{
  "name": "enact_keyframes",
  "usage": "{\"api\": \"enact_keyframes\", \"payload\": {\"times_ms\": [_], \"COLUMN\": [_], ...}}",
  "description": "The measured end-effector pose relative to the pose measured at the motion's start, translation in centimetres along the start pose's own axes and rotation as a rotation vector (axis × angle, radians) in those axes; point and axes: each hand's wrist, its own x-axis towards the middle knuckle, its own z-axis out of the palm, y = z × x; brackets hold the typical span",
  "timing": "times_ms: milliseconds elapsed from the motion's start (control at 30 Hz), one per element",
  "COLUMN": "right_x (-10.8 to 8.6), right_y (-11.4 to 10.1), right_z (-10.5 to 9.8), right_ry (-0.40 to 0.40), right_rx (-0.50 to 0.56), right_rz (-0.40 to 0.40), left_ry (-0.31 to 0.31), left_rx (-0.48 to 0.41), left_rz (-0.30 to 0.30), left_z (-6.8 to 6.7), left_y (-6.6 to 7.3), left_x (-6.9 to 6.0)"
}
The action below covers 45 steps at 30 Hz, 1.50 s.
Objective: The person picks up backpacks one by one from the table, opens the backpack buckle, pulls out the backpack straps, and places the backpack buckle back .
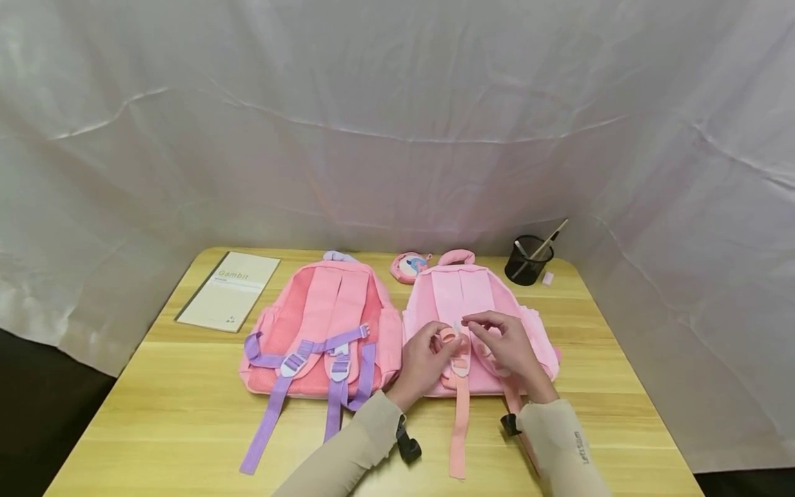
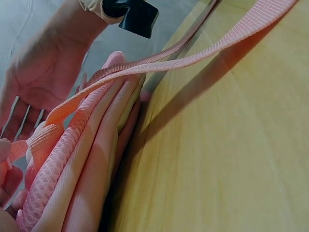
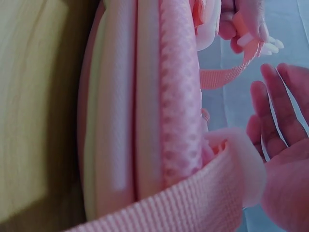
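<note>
A light pink backpack [image 1: 475, 290] lies with its shoulder straps up on the table. Over it, my left hand [image 1: 425, 362] pinches an orange strap [image 3: 227, 75] just behind its white pronged buckle [image 3: 273, 47]. The prongs stick out past the fingertips. My right hand [image 1: 512, 345] hovers to the right of the buckle, fingers spread and fairly straight; in the right wrist view a gap separates them from it. Two loose orange webbing tails hang toward the front, one [image 1: 459, 428] running through a white adjuster below my left hand.
To the left lies a coral backpack [image 1: 388, 331] with purple straps [image 1: 271, 424]. A notebook [image 1: 228, 291] is at the back left. A small round pink pouch [image 1: 408, 266] sits behind the bags. At the back right stand a black mesh pen cup [image 1: 528, 261] and an eraser [image 1: 548, 278].
</note>
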Motion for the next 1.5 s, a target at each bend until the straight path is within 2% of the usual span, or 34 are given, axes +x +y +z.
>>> {"api": "enact_keyframes", "payload": {"times_ms": [167,367,500,767,900,1000,1267,1500], "right_x": [0.2,0.4,0.4,0.0,0.0,0.2,0.5,0.4], "right_y": [-0.1,-0.3,-0.3,0.3,0.6,-0.1,0.6,0.3], "right_z": [0.2,0.2,0.1,0.7,0.8,0.7,0.5,0.5], "right_ry": [-0.07,-0.096,-0.078,-0.067,-0.026,0.003,0.06,0.085], "right_rx": [-0.012,0.002,0.02,-0.004,0.001,-0.022,0.003,-0.001], "right_rz": [-0.016,0.028,0.031,0.039,0.053,0.06,0.036,0.066], "left_ry": [0.0,-0.007,-0.011,-0.023,-0.001,0.018,0.036,0.07], "left_rx": [0.004,0.007,0.027,0.034,0.059,0.076,0.219,0.195], "left_rz": [-0.008,0.012,0.03,-0.012,-0.016,-0.03,-0.045,-0.037], "left_z": [-0.1,-0.1,-0.2,-0.2,0.0,0.3,0.9,1.3], "left_y": [-0.1,-0.1,0.0,-0.1,0.0,0.1,0.7,1.1], "left_x": [-0.1,0.1,0.2,-0.6,-0.5,-0.3,0.3,0.3]}}
